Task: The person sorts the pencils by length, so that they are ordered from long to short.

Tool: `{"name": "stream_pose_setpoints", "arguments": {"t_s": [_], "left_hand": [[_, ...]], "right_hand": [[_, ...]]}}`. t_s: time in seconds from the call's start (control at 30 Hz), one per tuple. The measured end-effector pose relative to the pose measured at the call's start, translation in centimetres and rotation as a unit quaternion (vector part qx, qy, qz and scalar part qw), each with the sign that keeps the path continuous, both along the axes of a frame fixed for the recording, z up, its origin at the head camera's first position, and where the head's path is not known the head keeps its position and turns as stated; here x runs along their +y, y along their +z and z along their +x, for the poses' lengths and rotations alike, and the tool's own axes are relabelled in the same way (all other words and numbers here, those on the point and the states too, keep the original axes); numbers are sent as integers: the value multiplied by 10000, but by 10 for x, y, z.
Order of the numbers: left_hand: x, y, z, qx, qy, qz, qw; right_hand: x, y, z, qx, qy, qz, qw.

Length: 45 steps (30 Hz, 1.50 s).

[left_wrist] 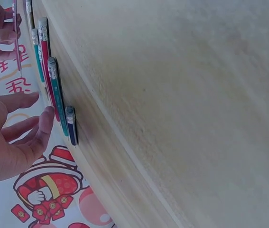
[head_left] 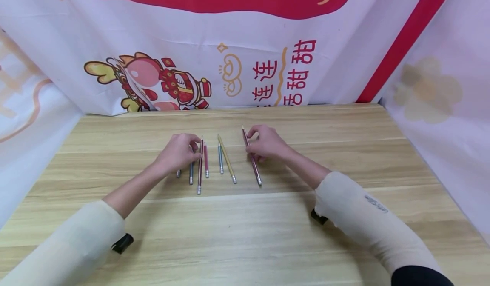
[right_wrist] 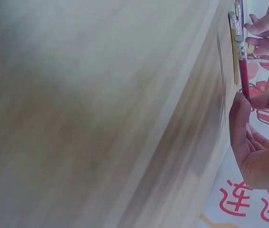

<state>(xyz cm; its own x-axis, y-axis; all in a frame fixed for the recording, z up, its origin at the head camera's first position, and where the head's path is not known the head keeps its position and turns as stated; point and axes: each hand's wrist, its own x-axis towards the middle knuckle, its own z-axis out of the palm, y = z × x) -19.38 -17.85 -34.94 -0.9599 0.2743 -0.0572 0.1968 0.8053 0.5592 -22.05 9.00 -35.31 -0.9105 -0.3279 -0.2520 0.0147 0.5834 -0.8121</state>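
My right hand (head_left: 268, 143) pinches a dark red pencil (head_left: 255, 170) between thumb and fingers, its eraser end toward me. In the right wrist view, thumb and forefinger meet on that pencil (right_wrist: 244, 78). My left hand (head_left: 177, 152) is beside another dark red pencil (head_left: 200, 173), fingertips right at its upper part. The left wrist view shows this hand (left_wrist: 11, 135) with thumb and fingers spread apart. Near it lie a pink pencil (head_left: 206, 162) and a blue pencil (head_left: 191, 174). A further pencil (head_left: 178, 173) is mostly hidden under the left hand.
Between the hands, a yellow pencil (head_left: 228, 161) slants beside a short blue pencil (head_left: 220, 162). All lie on a wood-grain table (head_left: 237, 235). A printed white and red cloth (head_left: 153, 26) hangs along the back edge, with more cloth (head_left: 432, 150) at the sides.
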Motion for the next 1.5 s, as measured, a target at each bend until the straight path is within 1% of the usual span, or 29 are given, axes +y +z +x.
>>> {"name": "stream_pose_setpoints", "arguments": {"t_s": [0.13,0.33,0.53,0.67,0.8,0.93,1.03,1.2,1.4,1.5], "left_hand": [[3,-3,-1,19,75,-47,10000],[7,-6,-5,47,90,-197,9998],[11,-7,-8,-38,97,-216,9997],[12,-7,-9,-78,143,-217,9996],[13,-7,-8,-230,209,-216,9993],[16,-6,-7,-426,340,-178,9984],[18,-5,-6,-497,430,-133,9977],[20,-6,-7,-385,508,-161,9978],[23,-7,-7,-400,590,-117,9974],[25,-7,-8,-317,602,-162,9976]], "right_hand": [[6,0,0,-65,-42,-130,9999],[15,1,1,-118,-81,-214,9997],[23,4,1,-66,-146,-360,9992],[26,5,-1,-112,-164,-433,9989],[30,4,-1,-116,-185,-393,9990],[33,4,-1,-79,-202,-350,9992],[34,4,-1,-73,-218,-319,9992],[35,5,-2,-48,-282,-327,9991],[37,3,-3,-81,-308,-365,9988],[38,3,-3,-89,-309,-331,9989]]}}
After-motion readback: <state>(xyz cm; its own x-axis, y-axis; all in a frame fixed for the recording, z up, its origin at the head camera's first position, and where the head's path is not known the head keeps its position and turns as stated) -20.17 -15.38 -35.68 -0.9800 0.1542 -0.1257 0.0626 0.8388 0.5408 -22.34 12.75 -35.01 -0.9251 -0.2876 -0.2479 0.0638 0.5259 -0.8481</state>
